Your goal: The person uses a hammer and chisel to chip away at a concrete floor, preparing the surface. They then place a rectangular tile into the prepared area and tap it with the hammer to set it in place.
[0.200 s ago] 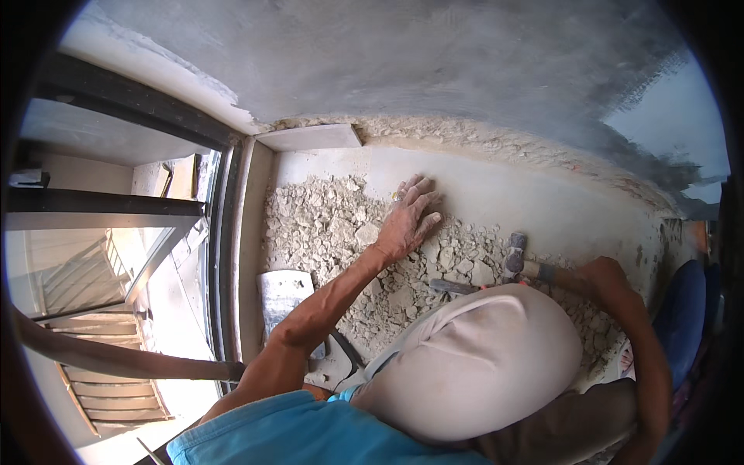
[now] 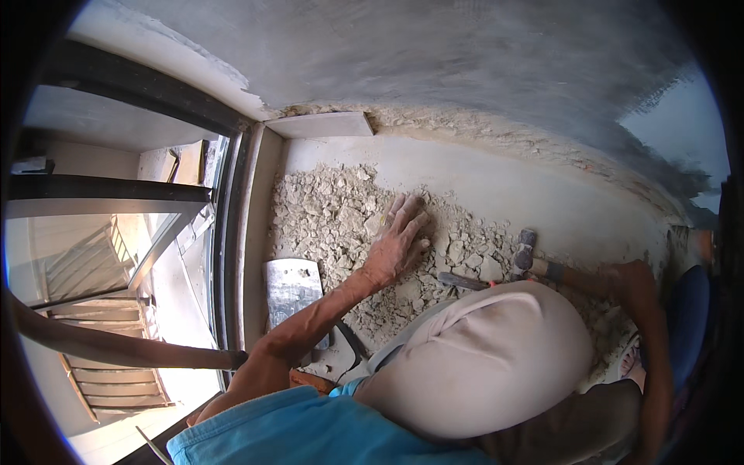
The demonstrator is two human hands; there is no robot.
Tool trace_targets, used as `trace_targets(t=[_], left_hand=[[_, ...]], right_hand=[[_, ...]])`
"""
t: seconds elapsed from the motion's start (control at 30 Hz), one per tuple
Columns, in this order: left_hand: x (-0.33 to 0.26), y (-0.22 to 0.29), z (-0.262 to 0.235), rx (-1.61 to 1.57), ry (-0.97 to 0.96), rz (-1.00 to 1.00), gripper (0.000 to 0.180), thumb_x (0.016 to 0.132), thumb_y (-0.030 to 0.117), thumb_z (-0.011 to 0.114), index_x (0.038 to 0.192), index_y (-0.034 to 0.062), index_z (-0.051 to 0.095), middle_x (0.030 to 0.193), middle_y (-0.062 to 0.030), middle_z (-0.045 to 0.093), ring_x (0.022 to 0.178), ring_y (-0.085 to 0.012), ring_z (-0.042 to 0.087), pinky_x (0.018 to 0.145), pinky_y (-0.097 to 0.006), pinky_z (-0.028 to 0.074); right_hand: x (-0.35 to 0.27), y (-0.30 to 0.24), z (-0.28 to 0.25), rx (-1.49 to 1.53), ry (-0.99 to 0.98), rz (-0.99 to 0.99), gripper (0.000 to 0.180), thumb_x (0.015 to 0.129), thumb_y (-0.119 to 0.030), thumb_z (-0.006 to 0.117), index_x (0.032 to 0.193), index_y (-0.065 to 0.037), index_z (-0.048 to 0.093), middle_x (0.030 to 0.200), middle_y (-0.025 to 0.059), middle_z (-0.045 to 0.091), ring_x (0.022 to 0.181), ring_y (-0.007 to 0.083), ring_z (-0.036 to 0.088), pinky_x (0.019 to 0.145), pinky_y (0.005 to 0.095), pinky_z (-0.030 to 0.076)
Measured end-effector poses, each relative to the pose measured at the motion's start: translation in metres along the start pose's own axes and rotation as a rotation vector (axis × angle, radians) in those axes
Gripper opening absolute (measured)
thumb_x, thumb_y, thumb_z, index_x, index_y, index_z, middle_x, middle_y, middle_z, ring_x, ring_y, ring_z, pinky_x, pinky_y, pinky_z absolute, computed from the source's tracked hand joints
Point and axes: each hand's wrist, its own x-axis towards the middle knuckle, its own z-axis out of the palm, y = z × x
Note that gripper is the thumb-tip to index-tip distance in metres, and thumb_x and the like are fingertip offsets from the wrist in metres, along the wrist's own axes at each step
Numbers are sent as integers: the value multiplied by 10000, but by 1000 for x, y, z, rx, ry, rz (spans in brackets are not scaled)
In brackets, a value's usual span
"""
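My left hand (image 2: 397,246) rests on a heap of broken mortar rubble (image 2: 329,213). Its fingers are spread and slightly bent, its palm facing down, and I see nothing gripped in it. On the right, my right hand (image 2: 629,285) is closed round the end of a hammer (image 2: 572,277), whose dark metal head points left over the rubble. Just left of the hammer head lies a dark chisel (image 2: 463,280) with a red part at its right end, partly hidden behind my knee (image 2: 504,333).
A pale tile strip (image 2: 325,125) stands against the wall foot, where a rough chipped band (image 2: 480,128) runs along the grey wall (image 2: 434,54). A dusty metal plate (image 2: 293,285) lies by the dark window frame (image 2: 226,256). Another person's foot (image 2: 632,358) shows at right.
My left hand has moved slightly nearer to me over the rubble, its fingers drawn closer together. The hammer stays in my right hand. The view has shifted a little.
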Motion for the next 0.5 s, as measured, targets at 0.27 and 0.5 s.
trace_targets(t=[0.27,0.5], left_hand=[[-37,15,23,89,-19,-52,835,911,322,623,1563,-10,222,1626,-291,131,1511,-475,107,1213,-608,76],[-36,2,81,240,-38,15,799,970,437,500,1583,24,196,1648,-252,100,1525,-442,90,1222,-600,50]], right_hand=[[-45,-60,-50,148,-179,82,329,802,-127,699,1127,-71,689,976,182,696,931,357,665,845,444,515],[-115,-82,-83,213,-395,231,429,827,-135,685,1249,-78,635,1126,121,684,1042,291,654,906,418,517]])
